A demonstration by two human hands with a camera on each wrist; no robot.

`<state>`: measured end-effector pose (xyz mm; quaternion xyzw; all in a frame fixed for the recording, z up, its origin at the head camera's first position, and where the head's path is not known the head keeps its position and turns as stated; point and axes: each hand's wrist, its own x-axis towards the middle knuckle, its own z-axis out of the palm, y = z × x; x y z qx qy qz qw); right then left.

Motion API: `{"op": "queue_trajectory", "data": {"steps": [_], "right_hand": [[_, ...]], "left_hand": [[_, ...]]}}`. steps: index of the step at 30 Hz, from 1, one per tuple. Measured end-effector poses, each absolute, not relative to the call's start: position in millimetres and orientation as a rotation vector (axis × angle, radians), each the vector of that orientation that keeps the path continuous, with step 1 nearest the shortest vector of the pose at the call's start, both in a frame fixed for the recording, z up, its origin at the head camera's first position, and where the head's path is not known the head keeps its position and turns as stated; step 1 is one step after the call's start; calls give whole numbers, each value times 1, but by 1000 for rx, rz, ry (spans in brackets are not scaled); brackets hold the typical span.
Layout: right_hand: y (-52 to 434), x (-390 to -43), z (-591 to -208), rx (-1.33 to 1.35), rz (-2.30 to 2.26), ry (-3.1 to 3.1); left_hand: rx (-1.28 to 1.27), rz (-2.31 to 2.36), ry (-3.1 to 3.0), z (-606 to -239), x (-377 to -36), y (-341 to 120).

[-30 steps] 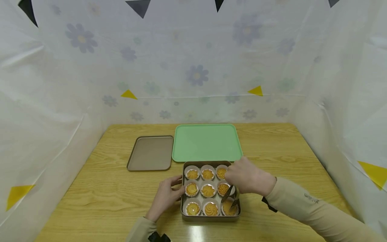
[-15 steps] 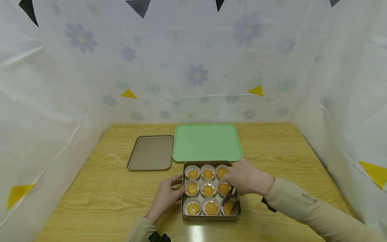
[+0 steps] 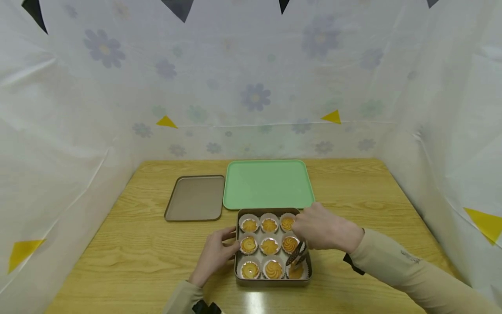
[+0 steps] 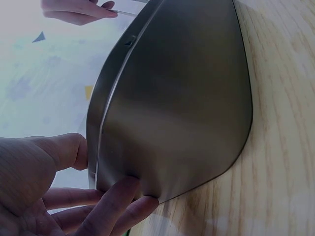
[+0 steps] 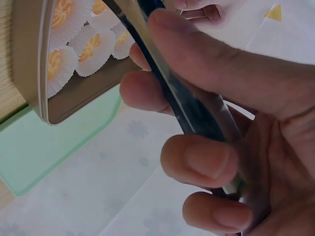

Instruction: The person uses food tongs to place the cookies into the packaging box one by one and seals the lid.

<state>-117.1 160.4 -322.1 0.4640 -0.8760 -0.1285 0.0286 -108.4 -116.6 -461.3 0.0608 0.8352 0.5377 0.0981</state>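
A square metal tin [image 3: 237, 248] [image 4: 182, 98] [image 5: 29, 73] holds several swirled cookies in white paper cups [image 3: 269, 247] [image 5: 81, 46]. My left hand [image 3: 213, 255] [image 4: 59, 196] rests against the tin's left wall, thumb and fingertips touching it. My right hand [image 3: 323, 231] [image 5: 216, 147] grips metal tongs [image 3: 296, 258] [image 5: 192, 108], whose tips reach down onto the cookie [image 3: 295, 271] in the tin's near right corner. Whether the tips are closed on that cookie is unclear.
A light green tray [image 3: 268, 185] lies just behind the tin. The tin's flat lid [image 3: 195, 198] lies to the tray's left. A flower-patterned plastic sheet [image 3: 251, 78] walls in the wooden table [image 3: 129, 248] on three sides.
My right hand shifted slightly, and the tongs' tips stayed over the near right cookie, dipping a little lower. The left hand and tin have not moved.
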Motion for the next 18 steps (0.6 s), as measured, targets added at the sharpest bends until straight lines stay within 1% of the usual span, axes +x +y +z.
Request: {"op": "queue_trajectory", "data": {"steps": [10,18], "right_hand": [[171,-115,-326,1414,-415,-2646],[182,-120,-336,1445,-313,-2642]], "left_hand": [[199,1587,2484,-461,-109,-117],[193,1594,2469,-461,-108,-117]]}}
